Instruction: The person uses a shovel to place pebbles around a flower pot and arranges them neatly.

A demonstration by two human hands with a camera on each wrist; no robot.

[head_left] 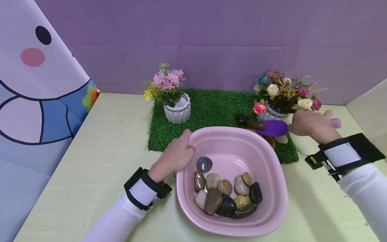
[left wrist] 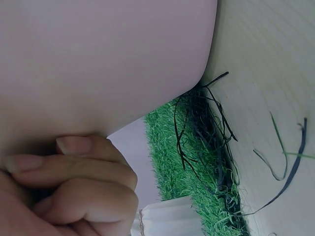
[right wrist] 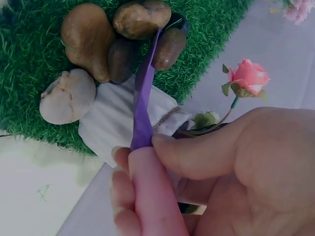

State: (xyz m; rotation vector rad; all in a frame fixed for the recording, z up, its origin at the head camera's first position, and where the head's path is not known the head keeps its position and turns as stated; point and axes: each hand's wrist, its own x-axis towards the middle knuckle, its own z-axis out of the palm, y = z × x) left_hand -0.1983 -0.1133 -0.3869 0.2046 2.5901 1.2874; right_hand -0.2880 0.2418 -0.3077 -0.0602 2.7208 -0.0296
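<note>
My left hand (head_left: 176, 153) grips the left rim of a pink basin (head_left: 231, 132); in the left wrist view its fingers are curled against the basin's wall. Several smooth stones lie in the basin, among them a large brown stone (head_left: 213, 201) and a grey stone (head_left: 204, 164). My right hand (head_left: 311, 126) holds a small trowel by its pink handle (right wrist: 155, 191). The trowel's purple blade (right wrist: 142, 98) reaches among the stones on the grass mat, its tip beside a small brown stone (right wrist: 170, 48). A pale stone (right wrist: 68, 96) lies nearby.
A green artificial grass mat (head_left: 214, 107) lies behind the basin and partly beyond its right side. A white pot with pink and yellow flowers (head_left: 177, 112) stands on it at left. Another white pot with roses (head_left: 270, 114) stands at right, close behind the stones.
</note>
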